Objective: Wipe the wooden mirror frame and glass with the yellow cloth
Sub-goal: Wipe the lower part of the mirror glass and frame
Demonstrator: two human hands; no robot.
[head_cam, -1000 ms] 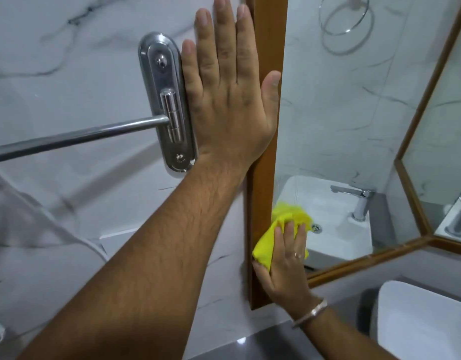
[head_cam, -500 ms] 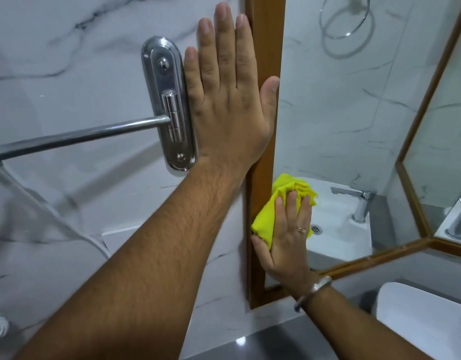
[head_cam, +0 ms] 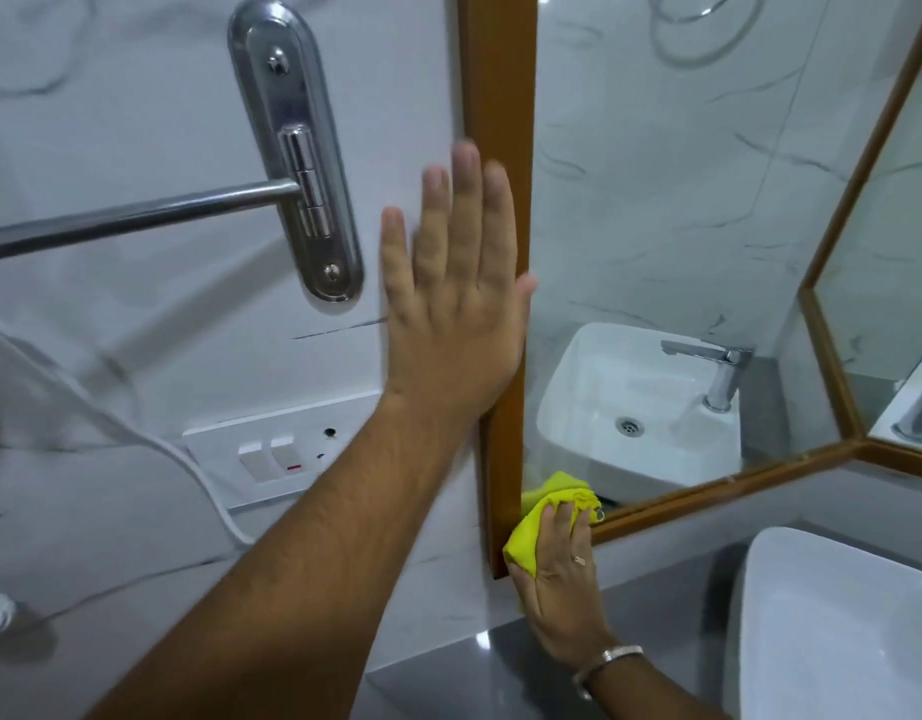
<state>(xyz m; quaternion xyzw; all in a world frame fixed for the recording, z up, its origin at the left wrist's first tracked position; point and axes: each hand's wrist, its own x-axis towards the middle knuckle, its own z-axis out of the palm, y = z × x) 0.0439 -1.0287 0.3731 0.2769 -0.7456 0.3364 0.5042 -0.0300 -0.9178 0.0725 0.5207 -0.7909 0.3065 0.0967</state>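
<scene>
Left hand flat and spread against the marble wall, thumb edge on the wooden frame, gripping nothing. Right hand low, fingers pressed over the bunched yellow cloth at the frame's bottom left corner, touching wood and glass. Beside the left hand, a chrome towel bar; below it, a switch plate. Right of the cloth, a white basin on a grey counter.
</scene>
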